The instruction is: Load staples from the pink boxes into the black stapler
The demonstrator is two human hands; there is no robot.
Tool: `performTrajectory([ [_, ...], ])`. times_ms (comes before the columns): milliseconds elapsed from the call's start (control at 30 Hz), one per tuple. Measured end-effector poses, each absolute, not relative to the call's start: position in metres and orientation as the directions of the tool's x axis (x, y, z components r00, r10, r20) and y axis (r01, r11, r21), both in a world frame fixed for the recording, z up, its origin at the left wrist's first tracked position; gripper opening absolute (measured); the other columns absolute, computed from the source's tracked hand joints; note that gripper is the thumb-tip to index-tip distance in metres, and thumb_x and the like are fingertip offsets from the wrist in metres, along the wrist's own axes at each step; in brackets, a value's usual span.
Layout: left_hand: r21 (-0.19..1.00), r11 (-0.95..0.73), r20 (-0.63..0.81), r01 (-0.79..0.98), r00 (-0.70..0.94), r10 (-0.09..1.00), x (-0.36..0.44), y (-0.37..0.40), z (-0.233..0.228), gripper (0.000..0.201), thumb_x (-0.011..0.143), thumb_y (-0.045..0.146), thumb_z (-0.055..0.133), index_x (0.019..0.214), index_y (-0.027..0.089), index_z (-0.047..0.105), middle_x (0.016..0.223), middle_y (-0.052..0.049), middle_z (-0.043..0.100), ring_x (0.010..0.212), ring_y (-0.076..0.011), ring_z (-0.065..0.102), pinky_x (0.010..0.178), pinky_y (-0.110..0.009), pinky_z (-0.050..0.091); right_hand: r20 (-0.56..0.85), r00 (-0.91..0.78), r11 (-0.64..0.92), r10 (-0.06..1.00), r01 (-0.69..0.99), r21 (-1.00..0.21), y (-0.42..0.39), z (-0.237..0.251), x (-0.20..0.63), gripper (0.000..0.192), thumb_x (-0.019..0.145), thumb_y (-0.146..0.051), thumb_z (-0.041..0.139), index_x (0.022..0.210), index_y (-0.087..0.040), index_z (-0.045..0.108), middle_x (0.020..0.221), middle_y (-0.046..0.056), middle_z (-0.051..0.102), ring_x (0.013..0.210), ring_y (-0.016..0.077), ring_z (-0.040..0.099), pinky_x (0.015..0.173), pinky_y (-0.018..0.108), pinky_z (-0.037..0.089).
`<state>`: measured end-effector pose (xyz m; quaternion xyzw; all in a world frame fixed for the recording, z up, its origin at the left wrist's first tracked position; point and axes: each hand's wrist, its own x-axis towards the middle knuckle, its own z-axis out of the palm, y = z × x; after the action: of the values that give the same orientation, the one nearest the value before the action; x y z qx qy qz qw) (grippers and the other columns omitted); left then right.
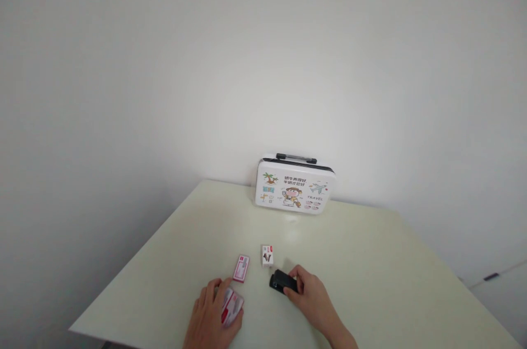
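Pinched between the thumb and fingers of the right hand (310,295), a black stapler (282,281) lies just nearer the person than the small white box (267,255) and to its right. That grip is closed around one end of the stapler, the other end pointing left; whether it is lifted off the table (349,250) I cannot tell. Nearer than the small white box and to its left, the left hand (212,313) is curled over a red-and-white pack (233,308), thumb along one edge and fingers across the top (they hide a good part of it). Just left of the small white box lies a flat pink-edged box (241,269), its near end close to the left index fingertip. Well beyond the small white box, a white case (294,187) with cartoon prints stands against the wall (263,63), its handle (296,158) uppermost.
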<state>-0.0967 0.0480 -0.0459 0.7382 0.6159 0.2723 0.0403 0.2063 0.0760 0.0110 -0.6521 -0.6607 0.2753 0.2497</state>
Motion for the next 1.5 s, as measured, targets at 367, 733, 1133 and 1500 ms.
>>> performTrajectory([
  [367,0.313,-0.342,0.438,0.886,0.184,0.88,-0.052,0.058,-0.058,0.088,0.089,0.032,0.057,0.163,0.027,0.009,0.166,-0.007,0.032,0.149,-0.0304,0.036,0.117,-0.049,0.039,-0.063,0.172,-0.158,0.983,0.623,-0.766,0.066,-0.01,0.19,0.042,0.088,-0.057,0.06,0.11,-0.022,0.068,0.054,-0.003,0.06,0.051,0.02,0.058,0.05,0.028,0.027],
  [733,0.357,-0.392,0.452,0.848,0.211,0.867,-0.009,0.096,-0.05,0.079,0.096,0.033,0.05,0.163,0.024,0.008,0.169,-0.008,0.023,0.153,-0.0302,0.027,0.12,-0.052,0.036,0.026,0.122,-0.03,0.992,0.436,-0.899,0.118,-0.003,0.161,0.067,0.086,-0.074,0.054,0.119,-0.018,0.071,0.072,0.004,0.073,0.062,0.0203,0.063,0.056,0.027,0.043],
  [1133,0.16,-0.493,0.475,0.855,0.371,0.798,-0.031,0.066,-0.08,0.069,0.1,0.034,0.05,0.161,0.03,0.02,0.164,-0.005,0.034,0.149,-0.0284,0.038,0.114,-0.045,0.049,0.007,0.024,0.001,1.0,0.21,-0.978,0.042,-0.035,0.143,0.084,0.077,-0.084,0.054,0.133,-0.022,0.064,0.081,0.006,0.072,0.069,0.0232,0.063,0.068,0.035,0.054],
  [1500,0.228,-0.361,0.462,0.904,0.226,0.857,-0.075,0.079,-0.077,0.064,0.101,0.03,0.044,0.161,0.033,0.019,0.166,-0.002,0.033,0.15,-0.0244,0.036,0.116,-0.045,0.045,-0.064,-0.112,-0.056,0.992,0.08,-0.995,0.056,-0.034,0.086,0.079,0.088,-0.078,0.047,0.14,-0.02,0.056,0.062,-0.004,0.052,0.042,0.011,0.041,0.04,0.024,0.039],
])
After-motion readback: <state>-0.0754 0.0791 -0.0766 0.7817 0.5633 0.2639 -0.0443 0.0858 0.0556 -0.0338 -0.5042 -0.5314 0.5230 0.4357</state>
